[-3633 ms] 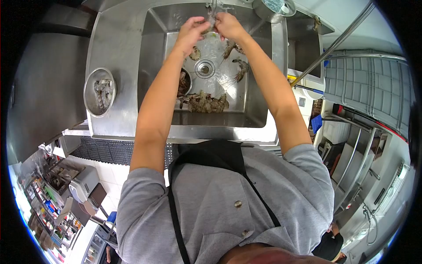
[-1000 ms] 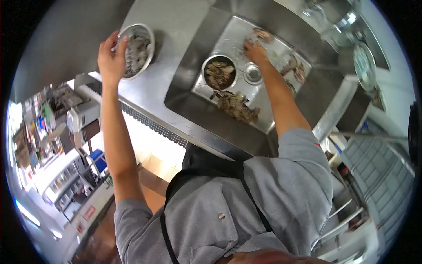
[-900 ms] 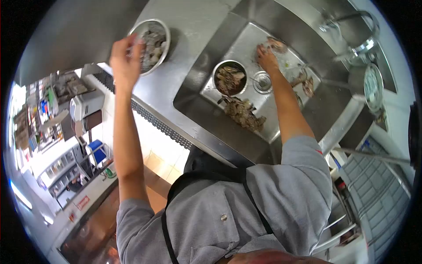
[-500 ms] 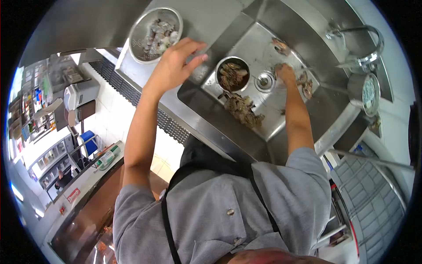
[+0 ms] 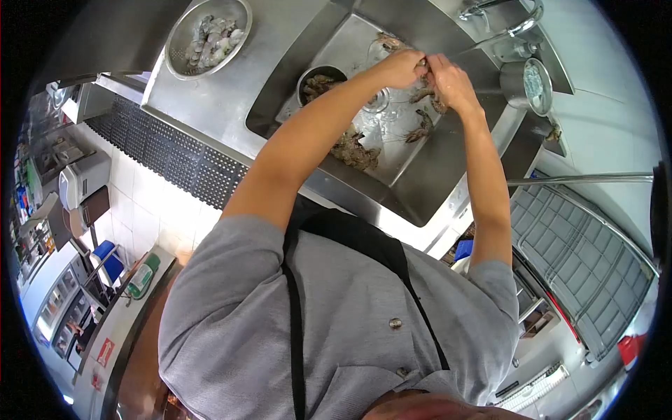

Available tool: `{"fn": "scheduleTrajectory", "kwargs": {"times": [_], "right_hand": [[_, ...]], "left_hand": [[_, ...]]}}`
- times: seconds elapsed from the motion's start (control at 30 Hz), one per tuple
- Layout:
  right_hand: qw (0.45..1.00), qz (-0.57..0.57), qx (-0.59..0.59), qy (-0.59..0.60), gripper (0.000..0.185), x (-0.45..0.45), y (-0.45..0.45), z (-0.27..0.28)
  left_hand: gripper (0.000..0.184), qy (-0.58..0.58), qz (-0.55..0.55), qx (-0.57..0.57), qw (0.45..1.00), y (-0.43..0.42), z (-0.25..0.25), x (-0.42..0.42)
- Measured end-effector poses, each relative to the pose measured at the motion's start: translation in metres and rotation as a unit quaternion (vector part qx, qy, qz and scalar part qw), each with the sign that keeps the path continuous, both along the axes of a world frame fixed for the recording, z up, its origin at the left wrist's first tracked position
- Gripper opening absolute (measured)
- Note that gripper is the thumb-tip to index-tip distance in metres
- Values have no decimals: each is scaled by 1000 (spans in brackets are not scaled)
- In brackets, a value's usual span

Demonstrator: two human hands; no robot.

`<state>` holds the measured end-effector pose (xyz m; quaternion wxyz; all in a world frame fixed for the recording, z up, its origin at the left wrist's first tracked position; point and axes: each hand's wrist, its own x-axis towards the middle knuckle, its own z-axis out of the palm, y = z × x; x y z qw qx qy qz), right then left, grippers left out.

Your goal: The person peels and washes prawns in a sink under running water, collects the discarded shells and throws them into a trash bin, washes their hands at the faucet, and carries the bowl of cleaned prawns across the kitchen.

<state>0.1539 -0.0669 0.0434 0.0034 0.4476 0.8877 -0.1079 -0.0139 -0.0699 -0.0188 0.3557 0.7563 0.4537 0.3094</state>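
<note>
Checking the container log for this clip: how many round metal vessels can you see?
3: a perforated bowl on the counter, a partly hidden bowl in the sink, and a pot right of it. Others may be hidden.

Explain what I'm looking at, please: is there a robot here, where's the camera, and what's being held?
There's no robot: these are a person's bare left hand and right hand, close together over a steel sink. One camera, worn on the head, looks forward and down. On the counter to the left stands a colander of pale shrimp. In the sink are loose shrimp, a brown heap and a round container partly hidden by the left arm. Whatever the hands may hold is too covered to name.
</note>
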Motion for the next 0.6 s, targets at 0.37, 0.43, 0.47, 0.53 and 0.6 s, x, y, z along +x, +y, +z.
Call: {"fn": "scheduleTrajectory", "kwargs": {"times": [0.37, 0.43, 0.47, 0.53, 0.6], "right_hand": [[961, 66, 245, -109, 16, 20, 16, -7], [964, 46, 245, -92, 17, 18, 14, -9], [966, 30, 245, -76, 19, 15, 13, -9], [981, -2, 189, -48, 18, 10, 12, -10], [990, -31, 136, -19, 19, 9, 15, -6]], "left_hand": [[26, -299, 38, -484, 822, 37, 29, 16], [27, -234, 57, -437, 866, 40, 24, 20], [28, -171, 75, -385, 904, 39, 27, 20], [29, -105, 84, -307, 942, 34, 33, 20], [29, -42, 91, -222, 970, 35, 31, 17]]}}
